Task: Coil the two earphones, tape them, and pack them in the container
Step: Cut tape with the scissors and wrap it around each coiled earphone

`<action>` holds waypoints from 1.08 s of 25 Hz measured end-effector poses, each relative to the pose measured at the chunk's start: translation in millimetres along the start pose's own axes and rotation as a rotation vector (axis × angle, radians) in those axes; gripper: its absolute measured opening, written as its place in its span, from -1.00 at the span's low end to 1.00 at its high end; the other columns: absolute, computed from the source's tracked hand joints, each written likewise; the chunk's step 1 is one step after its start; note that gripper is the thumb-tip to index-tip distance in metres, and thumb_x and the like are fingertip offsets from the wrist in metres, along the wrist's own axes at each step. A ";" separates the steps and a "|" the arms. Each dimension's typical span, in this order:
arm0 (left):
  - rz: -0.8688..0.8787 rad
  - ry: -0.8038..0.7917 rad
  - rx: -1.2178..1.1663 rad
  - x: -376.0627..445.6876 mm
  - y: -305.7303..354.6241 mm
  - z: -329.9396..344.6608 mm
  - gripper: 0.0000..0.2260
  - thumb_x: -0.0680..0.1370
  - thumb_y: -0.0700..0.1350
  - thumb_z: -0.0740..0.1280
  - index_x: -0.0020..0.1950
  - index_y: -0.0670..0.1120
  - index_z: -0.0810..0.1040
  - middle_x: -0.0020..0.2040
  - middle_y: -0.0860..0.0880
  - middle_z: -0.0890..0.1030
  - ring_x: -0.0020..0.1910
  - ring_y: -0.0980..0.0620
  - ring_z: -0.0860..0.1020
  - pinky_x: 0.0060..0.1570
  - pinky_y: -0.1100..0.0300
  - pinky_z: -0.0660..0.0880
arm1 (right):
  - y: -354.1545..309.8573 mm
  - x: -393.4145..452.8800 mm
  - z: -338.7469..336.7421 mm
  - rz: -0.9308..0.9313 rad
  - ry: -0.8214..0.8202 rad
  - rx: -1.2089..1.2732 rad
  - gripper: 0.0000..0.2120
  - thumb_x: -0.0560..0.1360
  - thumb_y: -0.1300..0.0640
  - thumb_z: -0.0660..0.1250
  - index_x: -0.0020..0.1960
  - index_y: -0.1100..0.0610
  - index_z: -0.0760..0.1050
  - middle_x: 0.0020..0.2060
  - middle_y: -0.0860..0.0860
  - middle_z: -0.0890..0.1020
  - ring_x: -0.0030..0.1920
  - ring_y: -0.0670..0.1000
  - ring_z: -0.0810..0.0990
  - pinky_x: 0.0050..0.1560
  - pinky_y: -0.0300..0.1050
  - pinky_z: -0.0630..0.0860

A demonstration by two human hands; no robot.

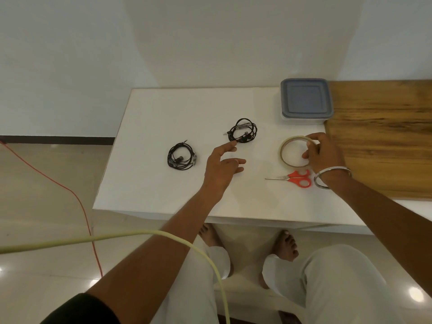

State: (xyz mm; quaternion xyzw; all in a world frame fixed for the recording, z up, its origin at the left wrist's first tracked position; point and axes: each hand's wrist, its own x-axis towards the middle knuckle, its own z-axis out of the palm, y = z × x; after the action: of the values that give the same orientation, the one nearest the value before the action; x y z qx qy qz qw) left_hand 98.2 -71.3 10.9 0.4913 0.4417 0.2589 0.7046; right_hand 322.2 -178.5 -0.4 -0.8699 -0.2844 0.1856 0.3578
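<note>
White walls [93, 54], tiled floor [42, 183] (glossy)

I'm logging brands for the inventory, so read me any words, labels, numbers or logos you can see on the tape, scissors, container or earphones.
None can be read.
tape roll: no print shows.
scissors: plain orange handles, blades too small to show any mark.
container: blue-grey lid on, plain.
two coiled earphones: too small to show any marking.

Open white table [163, 108] surface along far edge and left of left earphone coil [181, 156]. Passable gap between both coils. Right side crowded: tape roll [295, 151], scissors [293, 178] just below, lidded container [306, 99] at back, wooden board [383, 136] flanking.
</note>
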 end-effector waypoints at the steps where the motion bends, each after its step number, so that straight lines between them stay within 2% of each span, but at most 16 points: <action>1: -0.005 -0.003 0.008 -1.5 0.3 -3.1 -0.57 0.51 -0.44 0.22 0.32 -0.12 0.50 0.19 -0.07 0.50 -0.06 0.00 0.66 -0.04 0.13 0.64 | -0.8 2.7 1.5 -0.014 0.002 -0.041 -0.82 0.59 0.18 0.17 0.16 0.18 0.44 -0.13 0.20 0.64 -0.17 0.11 0.59 -0.16 -0.09 0.53; 3: -0.006 -0.029 0.013 -4.7 1.8 -6.4 -0.57 0.52 -0.43 0.21 0.31 -0.10 0.51 0.17 -0.05 0.51 -0.06 0.00 0.65 -0.03 0.12 0.64 | -1.7 7.1 3.8 -0.031 0.008 -0.146 -0.80 0.57 0.22 0.19 0.14 0.25 0.47 -0.01 0.24 0.59 0.01 0.21 0.56 0.07 0.10 0.51; 6: -0.005 -0.074 0.003 -6.9 6.4 -12.0 -0.58 0.52 -0.42 0.21 0.26 -0.04 0.55 0.11 -0.06 0.52 -0.06 -0.02 0.65 -0.01 0.06 0.61 | -14.8 -0.5 12.5 -0.004 0.056 -0.301 -0.73 0.54 0.16 0.23 0.20 0.23 0.47 0.17 0.24 0.47 0.21 0.22 0.42 0.25 0.12 0.36; 9: -0.004 -0.120 -0.027 -7.3 9.1 -16.7 -0.62 0.54 -0.39 0.21 0.25 -0.05 0.57 0.06 -0.07 0.55 -0.07 -0.05 0.65 0.02 0.00 0.60 | -42.7 -20.4 27.6 -0.114 0.185 -0.291 -0.74 0.50 0.14 0.27 0.18 0.12 0.46 0.25 0.17 0.35 0.27 0.20 0.32 0.25 0.11 0.27; 12: -0.009 -0.139 -0.058 -10.1 12.8 -21.3 -0.64 0.55 -0.37 0.19 0.23 -0.06 0.59 0.04 -0.08 0.58 -0.08 -0.06 0.65 0.00 0.00 0.60 | -70.1 -35.7 43.6 -0.289 0.251 -0.371 -0.76 0.48 0.13 0.28 0.14 0.05 0.46 0.23 0.12 0.37 0.21 0.15 0.36 0.18 0.07 0.29; 14: -0.011 -0.136 -0.069 -9.8 15.5 -25.4 -0.63 0.54 -0.37 0.18 0.23 -0.07 0.59 0.03 -0.07 0.60 -0.09 -0.06 0.66 -0.04 0.03 0.62 | -82.5 -40.4 53.6 -0.292 0.188 -0.290 -0.76 0.49 0.16 0.28 0.15 0.07 0.47 0.22 0.12 0.38 0.20 0.13 0.38 0.17 0.03 0.32; 16: -0.006 -0.135 -0.070 -9.7 15.6 -28.6 -0.63 0.54 -0.37 0.18 0.23 -0.06 0.60 0.04 -0.07 0.62 -0.05 -0.06 0.66 -0.05 0.07 0.63 | -89.5 -45.6 63.1 -0.301 0.061 -0.085 -0.79 0.51 0.20 0.27 0.14 0.12 0.48 0.17 0.12 0.43 0.13 0.09 0.44 0.16 -0.01 0.40; 18: 0.004 -0.126 -0.058 -9.4 14.7 -32.2 -0.65 0.55 -0.33 0.21 0.24 -0.05 0.60 0.11 -0.08 0.62 0.04 -0.06 0.64 0.00 0.07 0.62 | -97.9 -52.8 71.1 -0.254 -0.097 0.157 -0.82 0.54 0.20 0.25 0.13 0.15 0.49 0.10 0.11 0.50 0.01 0.00 0.49 0.04 -0.17 0.48; 20: 0.019 -0.125 -0.065 -9.3 14.6 -32.9 -0.67 0.56 -0.28 0.23 0.24 -0.02 0.60 0.20 -0.05 0.61 0.17 -0.05 0.59 0.09 0.05 0.59 | -104.7 -61.4 78.6 -0.160 -0.244 0.279 -0.82 0.56 0.12 0.24 0.14 0.12 0.49 0.05 0.04 0.55 -0.04 -0.08 0.49 -0.10 -0.36 0.41; 21: 0.026 -0.134 -0.075 -9.3 15.0 -32.4 -0.68 0.56 -0.26 0.23 0.24 0.00 0.60 0.23 -0.02 0.60 0.22 -0.02 0.57 0.13 0.05 0.57 | -107.1 -64.9 82.1 -0.118 -0.303 0.325 -0.81 0.56 0.07 0.25 0.13 0.09 0.49 0.02 0.00 0.56 -0.05 -0.10 0.50 -0.12 -0.37 0.39; 24: 0.029 -0.140 -0.085 -8.7 17.1 -34.0 -0.67 0.57 -0.23 0.21 0.27 0.02 0.58 0.30 0.01 0.56 0.30 0.04 0.51 0.17 0.07 0.54 | -110.7 -70.7 87.9 -0.021 -0.393 0.449 -0.83 0.54 -0.01 0.27 0.07 0.02 0.51 -0.07 -0.07 0.58 -0.06 -0.12 0.53 -0.06 -0.24 0.47; 27: 0.030 -0.137 -0.107 -8.9 18.1 -39.7 -0.66 0.58 -0.24 0.19 0.27 0.02 0.58 0.32 0.00 0.54 0.30 0.04 0.50 0.16 0.08 0.54 | -110.8 -71.4 87.7 0.003 -0.401 0.513 -0.88 0.52 0.01 0.30 -0.02 0.02 0.57 -0.10 -0.02 0.63 -0.12 -0.10 0.55 -0.14 -0.21 0.53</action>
State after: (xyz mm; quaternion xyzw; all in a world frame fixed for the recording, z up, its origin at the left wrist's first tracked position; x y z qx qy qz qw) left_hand 60.4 -53.1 25.8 0.4760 0.3707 0.2587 0.7544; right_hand 180.9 -113.5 29.6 -0.6978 -0.2919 0.4195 0.5020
